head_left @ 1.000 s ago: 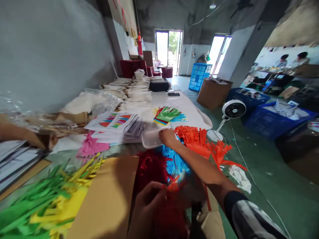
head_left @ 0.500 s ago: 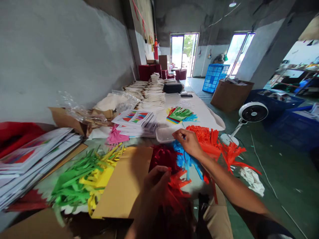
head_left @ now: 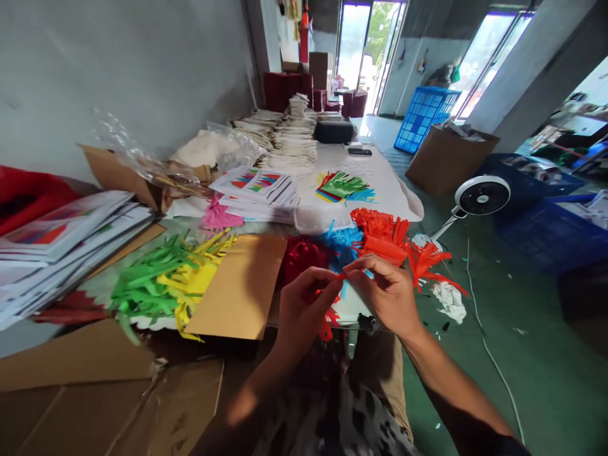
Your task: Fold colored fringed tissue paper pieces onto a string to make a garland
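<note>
My left hand (head_left: 304,307) pinches the top of a red fringed strip tassel (head_left: 329,324), whose strands hang below the fingers. Thumb and forefinger of my right hand (head_left: 389,297) are pressed together at the tassel's tip; whatever small thing they hold is too small to make out. Just beyond my hands lie dark red fringe (head_left: 301,256), blue fringe (head_left: 342,240) and a pile of orange-red fringe (head_left: 380,231). A shallow white plastic tray (head_left: 313,218) stands behind the blue fringe.
On the left are green fringe (head_left: 147,278), yellow fringe (head_left: 190,278) and a cardboard sheet (head_left: 242,285). Printed sheets (head_left: 254,183) and a multicoloured fringe bundle (head_left: 344,187) lie farther back. A white fan (head_left: 482,195) stands at right; an open carton (head_left: 118,392) sits lower left.
My right hand has come back from the white tray toward me and met my left hand at the red tassel. The left hand has risen with the tassel. The view has tilted down.
</note>
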{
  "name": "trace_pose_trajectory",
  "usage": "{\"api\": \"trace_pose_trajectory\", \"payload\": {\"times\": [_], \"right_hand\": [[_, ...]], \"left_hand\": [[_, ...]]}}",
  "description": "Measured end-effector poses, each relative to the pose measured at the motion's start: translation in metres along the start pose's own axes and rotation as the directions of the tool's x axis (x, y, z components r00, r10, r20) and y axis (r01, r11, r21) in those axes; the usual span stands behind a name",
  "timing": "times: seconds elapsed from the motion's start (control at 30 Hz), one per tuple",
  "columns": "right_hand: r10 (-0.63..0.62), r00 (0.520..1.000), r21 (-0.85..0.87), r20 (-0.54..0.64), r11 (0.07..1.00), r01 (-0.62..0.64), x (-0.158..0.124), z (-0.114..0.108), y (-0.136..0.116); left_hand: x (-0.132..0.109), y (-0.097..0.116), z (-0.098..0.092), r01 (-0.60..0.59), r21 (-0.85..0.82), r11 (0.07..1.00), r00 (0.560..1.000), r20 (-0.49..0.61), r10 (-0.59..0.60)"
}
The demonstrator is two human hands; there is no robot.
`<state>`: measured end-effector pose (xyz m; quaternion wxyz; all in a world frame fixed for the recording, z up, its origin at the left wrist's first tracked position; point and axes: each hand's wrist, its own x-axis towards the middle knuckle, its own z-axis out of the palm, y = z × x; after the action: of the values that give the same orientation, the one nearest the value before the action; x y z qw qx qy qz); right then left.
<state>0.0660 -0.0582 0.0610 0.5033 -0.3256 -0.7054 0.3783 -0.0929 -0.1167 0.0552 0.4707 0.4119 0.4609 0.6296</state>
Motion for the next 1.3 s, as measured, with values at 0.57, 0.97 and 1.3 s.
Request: {"api": "trace_pose_trajectory", "payload": {"times": [0.57, 0.97, 1.3], "right_hand": [[0.006, 0.998, -0.028, -0.061, 1.0, -0.008, -0.022, -0.002, -0.004], [-0.056, 0.998, -0.094, -0.025, 0.994, 0.053, -0.02, -0.004, -0.004], [-0.011, 0.987, -0.008, -0.161, 1.0, 0.01, -0.027, -0.001, -0.004]], "left_hand": [[-0.008, 0.002, 0.011, -0.076, 0.15, 0.986, 0.997, 0.025, 0.073], [-0.003, -0.011, 0.011, -0.033, 0.199, 0.979, 0.999, 0.003, 0.033], [-0.006, -0.019, 0.027, -0.177, 0.25, 0.952, 0.981, -0.034, 0.192]]}}
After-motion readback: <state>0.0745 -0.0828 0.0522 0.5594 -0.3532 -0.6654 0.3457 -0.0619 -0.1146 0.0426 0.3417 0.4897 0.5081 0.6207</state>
